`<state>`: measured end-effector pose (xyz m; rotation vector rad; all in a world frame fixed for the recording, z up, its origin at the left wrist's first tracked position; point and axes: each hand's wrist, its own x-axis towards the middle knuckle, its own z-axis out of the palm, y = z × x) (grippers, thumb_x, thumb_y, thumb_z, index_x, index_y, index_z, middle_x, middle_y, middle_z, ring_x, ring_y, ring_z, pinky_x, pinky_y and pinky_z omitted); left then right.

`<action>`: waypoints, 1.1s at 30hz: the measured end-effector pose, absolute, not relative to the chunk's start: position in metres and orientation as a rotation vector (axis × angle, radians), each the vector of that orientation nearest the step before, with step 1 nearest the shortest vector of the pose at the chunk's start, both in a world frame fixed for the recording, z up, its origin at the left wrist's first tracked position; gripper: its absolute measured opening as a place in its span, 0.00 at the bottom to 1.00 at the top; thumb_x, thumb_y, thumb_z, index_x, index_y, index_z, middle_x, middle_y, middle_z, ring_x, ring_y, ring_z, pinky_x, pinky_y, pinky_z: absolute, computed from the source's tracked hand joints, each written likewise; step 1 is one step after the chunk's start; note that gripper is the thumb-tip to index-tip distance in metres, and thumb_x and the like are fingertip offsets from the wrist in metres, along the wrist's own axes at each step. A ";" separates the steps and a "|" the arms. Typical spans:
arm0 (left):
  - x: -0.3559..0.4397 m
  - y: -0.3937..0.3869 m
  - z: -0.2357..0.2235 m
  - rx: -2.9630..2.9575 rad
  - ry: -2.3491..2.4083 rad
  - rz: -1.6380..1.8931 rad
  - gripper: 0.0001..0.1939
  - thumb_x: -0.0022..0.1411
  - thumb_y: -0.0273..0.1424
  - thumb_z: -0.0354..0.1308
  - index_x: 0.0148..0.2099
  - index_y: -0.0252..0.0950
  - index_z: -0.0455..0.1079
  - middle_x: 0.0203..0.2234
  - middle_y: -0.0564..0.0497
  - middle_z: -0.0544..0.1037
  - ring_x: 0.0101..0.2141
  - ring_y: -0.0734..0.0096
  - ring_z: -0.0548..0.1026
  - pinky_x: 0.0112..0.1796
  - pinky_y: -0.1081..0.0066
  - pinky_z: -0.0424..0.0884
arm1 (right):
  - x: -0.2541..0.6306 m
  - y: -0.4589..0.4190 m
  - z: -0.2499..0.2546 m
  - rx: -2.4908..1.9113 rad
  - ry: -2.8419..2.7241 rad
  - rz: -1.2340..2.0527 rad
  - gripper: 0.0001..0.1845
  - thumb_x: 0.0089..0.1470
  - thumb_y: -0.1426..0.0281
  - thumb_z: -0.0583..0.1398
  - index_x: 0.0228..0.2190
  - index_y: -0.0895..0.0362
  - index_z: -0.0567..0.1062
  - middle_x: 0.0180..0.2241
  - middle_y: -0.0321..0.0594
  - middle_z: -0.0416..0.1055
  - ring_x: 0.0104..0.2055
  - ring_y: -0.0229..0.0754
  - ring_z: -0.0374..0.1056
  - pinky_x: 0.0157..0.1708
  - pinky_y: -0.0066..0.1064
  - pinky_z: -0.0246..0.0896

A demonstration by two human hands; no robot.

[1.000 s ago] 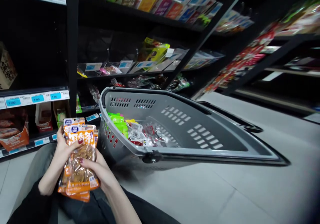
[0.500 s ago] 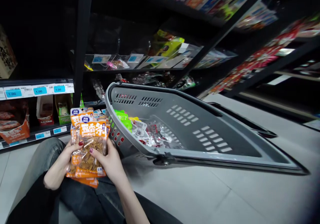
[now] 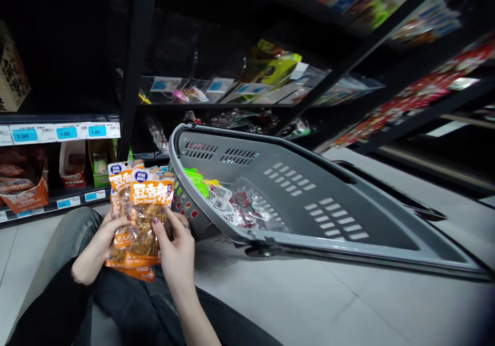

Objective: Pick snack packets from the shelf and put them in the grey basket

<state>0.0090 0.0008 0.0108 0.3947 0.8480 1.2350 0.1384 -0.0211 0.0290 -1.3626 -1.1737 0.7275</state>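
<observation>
Several orange-and-clear snack packets overlap above my lap, each with brown strips showing through its window. My left hand (image 3: 101,243) grips the rear snack packets (image 3: 120,201) by their left side, thumb on the front. In my right hand (image 3: 177,245) the front snack packet (image 3: 149,217) is pinched at its right edge, thumb across its face. It lies over the others, shifted right. Just right of the packets is a grey shopping basket (image 3: 290,152), tilted with its mouth toward me. Inside it lie small clear-and-red packets (image 3: 247,204) and bright green packets (image 3: 197,181).
Dark shelves with blue price tags (image 3: 96,130) stand in front. On the low left shelf are an orange carton of packets (image 3: 27,181), a red carton (image 3: 72,168) and a green carton (image 3: 100,168). Pale floor tiles (image 3: 309,305) lie beneath the basket.
My right hand has moved the front packet right, so more of the packet behind it shows. The view has shifted slightly, moving the shelves and basket rightward in the picture.
</observation>
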 end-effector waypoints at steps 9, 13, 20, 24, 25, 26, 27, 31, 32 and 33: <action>0.013 -0.006 0.014 0.462 0.860 1.230 0.37 0.37 0.21 0.63 0.53 0.37 0.60 0.32 0.50 0.80 0.37 0.55 0.77 0.39 0.62 0.72 | 0.134 -0.030 0.029 -1.393 -1.145 0.711 0.12 0.54 0.64 0.56 0.40 0.54 0.66 0.41 0.45 0.70 0.44 0.47 0.67 0.45 0.38 0.60; 0.016 -0.005 0.008 0.480 0.883 1.305 0.38 0.40 0.23 0.63 0.56 0.38 0.58 0.35 0.51 0.80 0.37 0.58 0.77 0.38 0.64 0.72 | 0.127 -0.036 0.034 -1.458 -1.212 0.587 0.08 0.56 0.66 0.53 0.38 0.55 0.63 0.38 0.46 0.68 0.41 0.47 0.66 0.42 0.39 0.60; 0.005 0.002 0.002 0.511 0.951 1.293 0.31 0.37 0.22 0.62 0.48 0.36 0.66 0.31 0.51 0.80 0.35 0.59 0.77 0.36 0.68 0.71 | 0.127 -0.032 0.039 -1.376 -1.381 0.654 0.03 0.51 0.69 0.55 0.31 0.55 0.67 0.40 0.45 0.61 0.43 0.46 0.61 0.44 0.39 0.57; -0.002 0.003 0.007 0.480 0.950 1.259 0.29 0.37 0.22 0.61 0.46 0.37 0.67 0.28 0.54 0.79 0.30 0.63 0.77 0.32 0.69 0.71 | 0.140 -0.036 0.057 -1.254 -1.243 0.821 0.08 0.51 0.66 0.56 0.24 0.56 0.64 0.35 0.40 0.61 0.42 0.43 0.60 0.43 0.35 0.56; -0.002 0.003 0.008 0.468 0.939 1.244 0.30 0.37 0.22 0.60 0.47 0.38 0.67 0.28 0.54 0.79 0.30 0.63 0.77 0.32 0.69 0.71 | 0.143 -0.038 0.063 -1.228 -1.215 0.859 0.09 0.52 0.65 0.56 0.24 0.55 0.63 0.32 0.38 0.61 0.38 0.41 0.60 0.40 0.32 0.57; -0.002 0.003 0.010 0.460 0.928 1.235 0.30 0.37 0.22 0.59 0.48 0.38 0.67 0.28 0.54 0.79 0.30 0.62 0.77 0.32 0.68 0.72 | 0.146 -0.041 0.068 -1.210 -1.195 0.900 0.10 0.53 0.64 0.56 0.25 0.55 0.62 0.29 0.36 0.61 0.35 0.39 0.60 0.36 0.30 0.57; -0.002 0.003 0.010 0.459 0.918 1.227 0.30 0.37 0.22 0.59 0.48 0.38 0.66 0.29 0.54 0.79 0.30 0.62 0.77 0.33 0.67 0.72 | 0.148 -0.044 0.073 -1.195 -1.176 0.944 0.11 0.54 0.63 0.55 0.25 0.55 0.62 0.27 0.34 0.61 0.31 0.38 0.59 0.33 0.28 0.56; 0.002 0.002 0.011 0.483 0.906 1.209 0.27 0.37 0.22 0.60 0.45 0.36 0.68 0.30 0.52 0.80 0.32 0.58 0.77 0.35 0.65 0.71 | 0.151 -0.046 0.080 -1.179 -1.074 1.038 0.12 0.53 0.62 0.56 0.25 0.55 0.62 0.23 0.32 0.61 0.27 0.35 0.57 0.27 0.26 0.54; 0.003 0.001 0.010 0.483 0.908 1.203 0.27 0.36 0.22 0.60 0.44 0.36 0.68 0.29 0.52 0.80 0.32 0.58 0.77 0.35 0.65 0.71 | 0.151 -0.045 0.079 -1.184 -1.054 1.045 0.13 0.53 0.62 0.57 0.24 0.56 0.62 0.23 0.32 0.61 0.26 0.35 0.57 0.27 0.25 0.54; 0.004 0.000 0.010 0.477 0.909 1.202 0.27 0.36 0.21 0.59 0.44 0.36 0.68 0.29 0.52 0.80 0.33 0.58 0.77 0.35 0.66 0.71 | 0.150 -0.044 0.078 -1.191 -1.044 1.047 0.13 0.52 0.62 0.57 0.24 0.56 0.62 0.22 0.32 0.61 0.26 0.35 0.57 0.27 0.25 0.54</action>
